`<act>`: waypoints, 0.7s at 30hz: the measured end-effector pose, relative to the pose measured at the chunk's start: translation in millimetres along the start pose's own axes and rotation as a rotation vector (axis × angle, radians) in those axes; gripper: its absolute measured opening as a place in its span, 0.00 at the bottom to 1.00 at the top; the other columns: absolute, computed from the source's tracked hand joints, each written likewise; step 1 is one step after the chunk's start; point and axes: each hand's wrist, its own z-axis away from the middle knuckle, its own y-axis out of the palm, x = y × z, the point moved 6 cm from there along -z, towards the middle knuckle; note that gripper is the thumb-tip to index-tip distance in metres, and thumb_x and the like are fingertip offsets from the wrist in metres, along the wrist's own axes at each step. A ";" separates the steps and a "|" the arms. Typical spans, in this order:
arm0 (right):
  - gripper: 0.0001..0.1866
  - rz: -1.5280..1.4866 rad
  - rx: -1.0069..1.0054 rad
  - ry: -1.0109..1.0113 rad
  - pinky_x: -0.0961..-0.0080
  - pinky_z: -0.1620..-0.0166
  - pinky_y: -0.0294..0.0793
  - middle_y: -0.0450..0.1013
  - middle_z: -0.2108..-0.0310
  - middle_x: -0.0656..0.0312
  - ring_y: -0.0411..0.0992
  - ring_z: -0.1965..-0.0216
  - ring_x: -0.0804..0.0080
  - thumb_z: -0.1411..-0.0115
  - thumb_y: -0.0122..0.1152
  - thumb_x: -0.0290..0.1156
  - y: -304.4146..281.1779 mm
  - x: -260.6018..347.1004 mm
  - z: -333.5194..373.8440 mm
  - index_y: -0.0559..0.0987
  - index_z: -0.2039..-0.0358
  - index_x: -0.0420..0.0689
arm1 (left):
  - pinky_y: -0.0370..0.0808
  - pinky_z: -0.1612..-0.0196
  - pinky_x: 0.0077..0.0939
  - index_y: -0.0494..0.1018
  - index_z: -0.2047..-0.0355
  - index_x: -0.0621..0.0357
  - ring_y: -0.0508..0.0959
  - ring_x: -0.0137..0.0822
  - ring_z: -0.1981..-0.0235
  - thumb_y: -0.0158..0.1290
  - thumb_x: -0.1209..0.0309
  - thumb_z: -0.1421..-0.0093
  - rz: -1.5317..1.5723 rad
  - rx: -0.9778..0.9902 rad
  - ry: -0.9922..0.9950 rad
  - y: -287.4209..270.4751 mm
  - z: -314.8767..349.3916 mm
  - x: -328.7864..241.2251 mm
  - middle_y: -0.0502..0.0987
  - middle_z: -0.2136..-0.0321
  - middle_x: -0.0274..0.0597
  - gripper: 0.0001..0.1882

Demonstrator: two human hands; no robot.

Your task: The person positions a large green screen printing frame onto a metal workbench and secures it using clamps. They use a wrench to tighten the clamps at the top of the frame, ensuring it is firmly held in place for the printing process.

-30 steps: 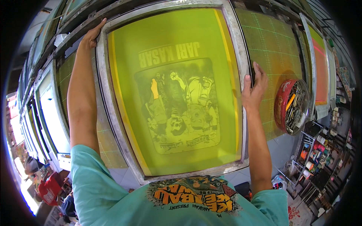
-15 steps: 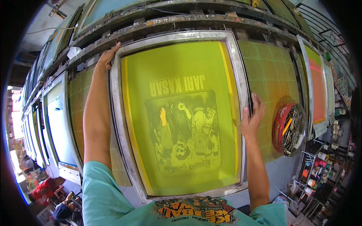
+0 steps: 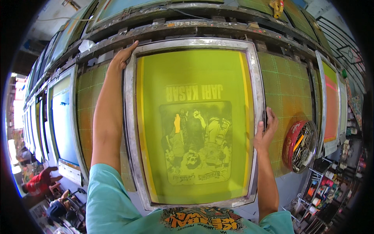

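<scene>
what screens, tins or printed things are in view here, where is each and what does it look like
Printing screen: centre, metal-framed rectangle, yellow-green mesh with a grey picture stencil; left hand on its top left corner, right hand on its right edge.
Round tin: right of it, red rim, full of small tools.
Orange screen: far right, tall, narrow.
Blue screen: far left, white-framed.

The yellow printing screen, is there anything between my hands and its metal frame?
Nothing visible. The left hand already rests on the upper left corner of the frame, and the right hand grips its right edge. The round red tin sits off to the right, clear of both.
</scene>
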 end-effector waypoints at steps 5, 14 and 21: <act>0.33 0.014 -0.001 -0.032 0.50 0.33 0.53 0.65 0.39 0.42 0.60 0.37 0.45 0.30 0.48 0.53 1.6 2.8 -1.5 0.69 0.35 0.40 | 0.72 0.41 0.34 0.68 0.40 0.78 0.76 0.46 0.43 0.67 0.46 0.44 0.242 0.108 -0.041 -2.7 -10.7 10.4 0.74 0.43 0.61 0.47; 0.33 0.068 0.012 -0.036 0.49 0.33 0.52 0.65 0.39 0.43 0.59 0.36 0.46 0.29 0.45 0.55 1.1 2.6 -3.2 0.69 0.35 0.42 | 0.73 0.42 0.36 0.73 0.44 0.76 0.77 0.44 0.44 0.68 0.43 0.47 0.054 -0.106 -0.016 -6.5 6.0 0.0 0.77 0.45 0.57 0.47; 0.33 0.107 0.016 -0.038 0.51 0.33 0.53 0.65 0.38 0.44 0.60 0.36 0.46 0.28 0.42 0.55 -0.4 3.6 -2.5 0.70 0.35 0.41 | 0.67 0.36 0.38 0.71 0.42 0.78 0.73 0.47 0.40 0.69 0.43 0.48 0.091 -0.113 0.012 -1.3 19.9 -10.9 0.73 0.42 0.61 0.49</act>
